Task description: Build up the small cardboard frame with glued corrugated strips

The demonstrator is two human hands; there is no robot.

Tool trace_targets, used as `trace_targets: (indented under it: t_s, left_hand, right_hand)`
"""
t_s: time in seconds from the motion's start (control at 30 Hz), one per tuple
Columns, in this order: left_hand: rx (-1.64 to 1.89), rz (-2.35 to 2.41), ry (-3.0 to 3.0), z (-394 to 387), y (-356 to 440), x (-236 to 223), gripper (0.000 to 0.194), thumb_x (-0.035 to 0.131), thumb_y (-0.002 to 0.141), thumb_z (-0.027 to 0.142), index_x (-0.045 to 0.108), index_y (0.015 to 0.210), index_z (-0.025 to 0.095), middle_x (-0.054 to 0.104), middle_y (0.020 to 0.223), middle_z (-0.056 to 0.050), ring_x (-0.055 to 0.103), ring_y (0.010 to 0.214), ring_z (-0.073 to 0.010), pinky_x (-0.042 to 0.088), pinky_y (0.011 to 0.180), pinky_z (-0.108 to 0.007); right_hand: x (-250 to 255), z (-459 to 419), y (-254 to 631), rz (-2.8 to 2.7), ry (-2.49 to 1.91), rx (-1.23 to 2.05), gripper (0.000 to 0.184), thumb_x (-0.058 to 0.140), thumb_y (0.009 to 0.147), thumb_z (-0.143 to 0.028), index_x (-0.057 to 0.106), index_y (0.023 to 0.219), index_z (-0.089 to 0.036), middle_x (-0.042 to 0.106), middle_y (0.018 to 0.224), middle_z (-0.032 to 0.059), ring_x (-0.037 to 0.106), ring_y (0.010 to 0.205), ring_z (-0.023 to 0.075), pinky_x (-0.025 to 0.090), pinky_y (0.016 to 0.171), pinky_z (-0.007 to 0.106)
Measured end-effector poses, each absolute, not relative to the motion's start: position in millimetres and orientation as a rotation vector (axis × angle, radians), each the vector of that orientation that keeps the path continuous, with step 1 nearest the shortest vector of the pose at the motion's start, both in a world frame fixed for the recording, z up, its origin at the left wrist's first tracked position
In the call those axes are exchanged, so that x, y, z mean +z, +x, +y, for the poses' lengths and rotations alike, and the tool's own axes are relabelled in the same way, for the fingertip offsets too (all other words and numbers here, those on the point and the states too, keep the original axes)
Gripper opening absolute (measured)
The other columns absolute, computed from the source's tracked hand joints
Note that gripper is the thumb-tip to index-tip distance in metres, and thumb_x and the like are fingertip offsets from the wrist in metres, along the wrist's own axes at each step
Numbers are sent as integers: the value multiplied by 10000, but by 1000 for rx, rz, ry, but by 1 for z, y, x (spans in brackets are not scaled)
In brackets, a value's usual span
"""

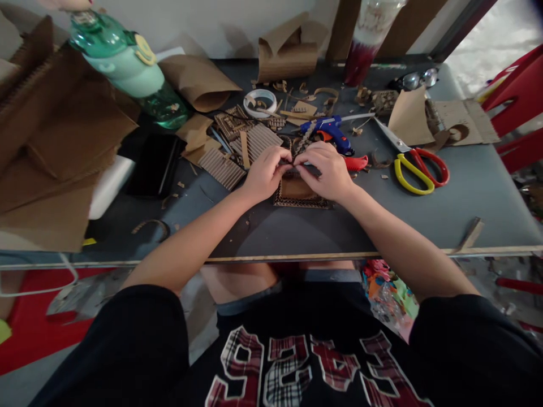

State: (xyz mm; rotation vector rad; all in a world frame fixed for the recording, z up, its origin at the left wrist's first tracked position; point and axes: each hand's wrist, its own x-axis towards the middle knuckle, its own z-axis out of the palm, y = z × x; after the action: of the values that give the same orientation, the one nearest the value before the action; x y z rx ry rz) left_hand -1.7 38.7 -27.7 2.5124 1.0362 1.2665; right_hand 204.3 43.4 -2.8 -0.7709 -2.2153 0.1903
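Grey table [407, 223], worn pale along its near edge, pushed up to a pale wall [161, 20]. I sit close in, forearms across the edge. Left hand [269, 169] and right hand [324, 169] nearly meet over the far side of a small square cardboard frame [303, 202], which lies flat near the middle of the table. Thumb and finger closed in a pinch on each; what they grip is too small to tell. A ridged cardboard strip [306, 137] stands up just beyond them. Farther back: corrugated scraps [263, 141], curled offcuts, a white tape roll [246, 106], a blue glue gun [333, 131]. To the right, scissors [411, 151] lie open, one handle loop yellow, one red; glasses [418, 79] near the far corner; a tall cup [362, 48], red at the bottom. To the left, a green bottle [127, 73], a black object [156, 164], large folded cardboard [63, 130]. Beyond the right end, a red chair [520, 90]. Below the table, a clear bag of coloured scraps [390, 294]; light grey floor showing at lower left.
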Motion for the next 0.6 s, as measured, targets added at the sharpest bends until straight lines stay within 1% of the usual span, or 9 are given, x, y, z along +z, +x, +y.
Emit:
trace_targets:
  t_s: [0.1,0.23,0.37,0.47,0.53,0.6]
  left_hand:
    - [1200,1048,2476,38,-2,-27,336,368,1054,479,562,1017,207,657,985,-76,614,895,-184,517,794,-322]
    - [1162,1040,2458,37,-3,-25,395,364,1046,538,567,997,203,663,968,-75,619,875,-179,511,803,-315]
    - [1182,1003,2469,37,-3,-22,386,373,1048,527,570,989,201,673,946,-68,610,830,-166,503,776,-295]
    - [1175,1005,2465,37,-3,-21,405,381,1040,548,585,986,203,668,898,-56,594,772,-159,494,730,-288]
    - [1179,1019,2442,36,-2,-22,433,393,1027,580,596,980,201,672,888,-53,593,744,-151,491,713,-283]
    - [1201,1054,2401,36,-2,-23,453,410,1015,604,604,982,196,685,910,-54,600,733,-139,492,709,-275]
  right_hand:
    - [1,44,207,-2266,-756,226,133,531,929,-241,662,917,-223,704,884,48,650,963,241,495,870,426]
    - [4,47,210,-2311,-692,247,127,508,925,-228,635,911,-220,697,896,57,636,957,244,502,876,432]
    - [5,49,213,-2333,-628,214,124,487,895,-190,609,890,-216,683,892,64,623,925,236,507,834,404]
    - [4,48,212,-2325,-654,234,110,504,850,-175,603,873,-217,678,888,61,625,941,245,494,846,415]
    - [3,45,211,-2289,-723,231,79,540,831,-201,611,859,-218,681,884,59,630,953,255,482,861,428]
    - [1,42,209,-2229,-788,225,73,589,844,-272,635,861,-219,696,887,57,638,948,260,478,871,437]
